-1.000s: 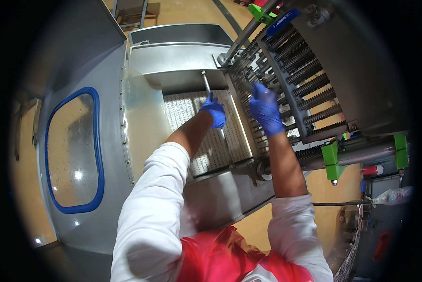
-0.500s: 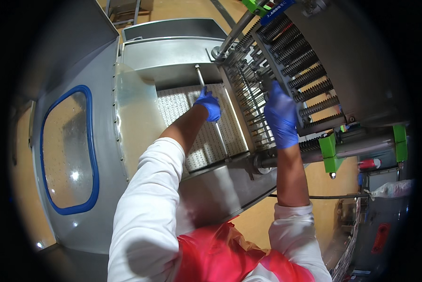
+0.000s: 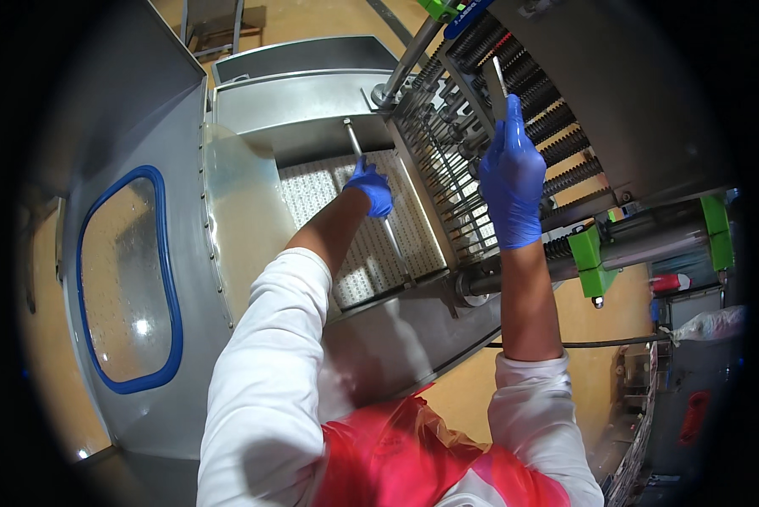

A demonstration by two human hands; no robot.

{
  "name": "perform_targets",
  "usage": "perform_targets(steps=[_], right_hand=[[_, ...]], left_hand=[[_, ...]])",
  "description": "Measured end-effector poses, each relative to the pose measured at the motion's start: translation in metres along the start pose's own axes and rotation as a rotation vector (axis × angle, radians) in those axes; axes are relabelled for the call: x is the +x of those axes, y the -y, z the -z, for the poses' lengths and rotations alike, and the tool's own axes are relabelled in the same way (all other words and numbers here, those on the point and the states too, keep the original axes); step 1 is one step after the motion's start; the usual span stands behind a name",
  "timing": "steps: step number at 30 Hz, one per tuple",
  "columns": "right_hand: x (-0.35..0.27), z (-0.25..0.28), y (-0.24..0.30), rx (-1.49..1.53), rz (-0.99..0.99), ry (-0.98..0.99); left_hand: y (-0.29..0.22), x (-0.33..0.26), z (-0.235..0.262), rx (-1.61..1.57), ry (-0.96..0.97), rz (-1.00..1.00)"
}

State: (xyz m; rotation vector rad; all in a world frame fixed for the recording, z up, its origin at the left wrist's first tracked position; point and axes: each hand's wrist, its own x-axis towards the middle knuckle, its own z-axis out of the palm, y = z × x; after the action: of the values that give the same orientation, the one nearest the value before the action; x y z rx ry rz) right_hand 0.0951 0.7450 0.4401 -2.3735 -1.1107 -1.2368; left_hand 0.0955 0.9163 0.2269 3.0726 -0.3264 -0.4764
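Observation:
My left hand (image 3: pixel 369 189), in a blue glove, is wrapped round a metal rod (image 3: pixel 394 241) that spans the white studded belt (image 3: pixel 312 190) inside a steel machine. Raised in front of the rows of springs (image 3: pixel 548 122) is my right hand (image 3: pixel 513 182), also gloved in blue and closed. A slim, pale metal strip (image 3: pixel 499 76) sticks up past its fingertips, and the index finger lies along it. The strip's lower part is hidden in the hand, so its kind cannot be told. Left of this hand, a bank of thin metal needles (image 3: pixel 464 198) stands beside the belt.
A clear, cloudy plastic guard (image 3: pixel 236 198) covers the machine's left part. Further left, a steel door has a blue-rimmed window (image 3: pixel 172 313). Green clamps (image 3: pixel 593 264) sit on a thick steel bar at the right. A dark hose (image 3: pixel 599 344) runs below it.
My right hand has turned and sharpened from a blur, and the pale metal strip now shows above it. My left hand keeps its hold on the rod. The view has shifted slightly.

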Motion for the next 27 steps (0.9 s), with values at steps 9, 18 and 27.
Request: perform_targets(steps=[9, 18, 27], right_hand=[[-0.039, -0.018, -0.029, -0.253, 0.046, 0.282], [-0.073, -0.044, -0.058, -0.793, 0.302, 0.361], [-0.079, -0.061, -0.063, -0.167, 0.085, 0.253]], left_hand=[[-0.008, 0.012, -0.005, -0.017, -0.003, -0.018], [-0.022, 0.018, 0.005, 0.024, -0.010, -0.055], [-0.017, 0.026, 0.001, -0.002, -0.101, -0.054]])
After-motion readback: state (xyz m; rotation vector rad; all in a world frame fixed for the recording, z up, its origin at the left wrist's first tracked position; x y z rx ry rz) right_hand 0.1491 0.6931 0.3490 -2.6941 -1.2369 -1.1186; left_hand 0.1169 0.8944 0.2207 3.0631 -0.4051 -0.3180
